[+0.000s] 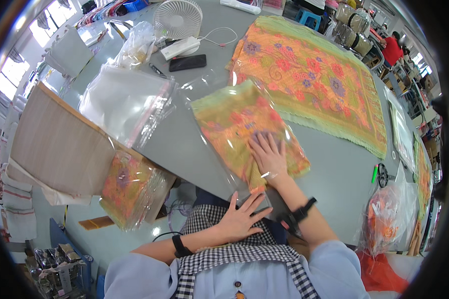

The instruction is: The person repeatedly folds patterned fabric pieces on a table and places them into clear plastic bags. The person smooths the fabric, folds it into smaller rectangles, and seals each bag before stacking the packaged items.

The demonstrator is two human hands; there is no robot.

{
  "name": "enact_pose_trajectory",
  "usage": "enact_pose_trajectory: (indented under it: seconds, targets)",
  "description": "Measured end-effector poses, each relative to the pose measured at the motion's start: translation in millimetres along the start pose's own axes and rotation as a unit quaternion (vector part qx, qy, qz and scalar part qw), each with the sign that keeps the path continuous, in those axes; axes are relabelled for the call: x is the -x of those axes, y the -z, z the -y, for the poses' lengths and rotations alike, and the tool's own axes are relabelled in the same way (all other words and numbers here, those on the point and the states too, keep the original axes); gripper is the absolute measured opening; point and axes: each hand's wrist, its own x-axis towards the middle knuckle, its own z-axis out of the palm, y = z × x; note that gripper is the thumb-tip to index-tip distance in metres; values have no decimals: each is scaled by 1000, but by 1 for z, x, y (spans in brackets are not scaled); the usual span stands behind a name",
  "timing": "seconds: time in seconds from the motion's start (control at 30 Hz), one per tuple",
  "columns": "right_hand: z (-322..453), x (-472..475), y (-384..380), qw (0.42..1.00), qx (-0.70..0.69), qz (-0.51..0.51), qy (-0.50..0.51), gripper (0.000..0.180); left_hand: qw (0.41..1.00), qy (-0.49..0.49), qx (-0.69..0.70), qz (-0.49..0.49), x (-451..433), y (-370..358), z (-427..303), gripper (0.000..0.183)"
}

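Note:
A folded floral cloth (228,127) in orange and green lies inside a clear plastic bag (209,149) on the grey table. My right hand (271,159) is inside or under the film, palm down on the cloth with fingers spread; which of the two I cannot tell. At the table's near edge, my left hand (243,216) has its fingers spread by the bag's near end, palm down. Beyond them a larger stack of the same floral cloth (310,74) is spread out. Left of the cloth rests a pile of clear plastic bags (123,101).
A white fan (177,18), a white power bank (179,48), a black phone (188,62) and a pen (157,70) sit at the back. Bagged cloths (125,187) are stacked at lower left. Black scissors (382,175) and a green marker (375,173) lie right.

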Motion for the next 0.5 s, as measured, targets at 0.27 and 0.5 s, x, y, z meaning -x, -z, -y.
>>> enact_pose_trajectory:
  seconds: [0.27, 0.5]
  targets:
    - [27, 23, -3, 999, 15, 25, 36, 39, 998, 35, -46, -1, 5, 8, -10, 60]
    - [36, -2, -28, 996, -2, -29, 90, 43, 994, -19, 40, 96, 10, 1, -22, 80]
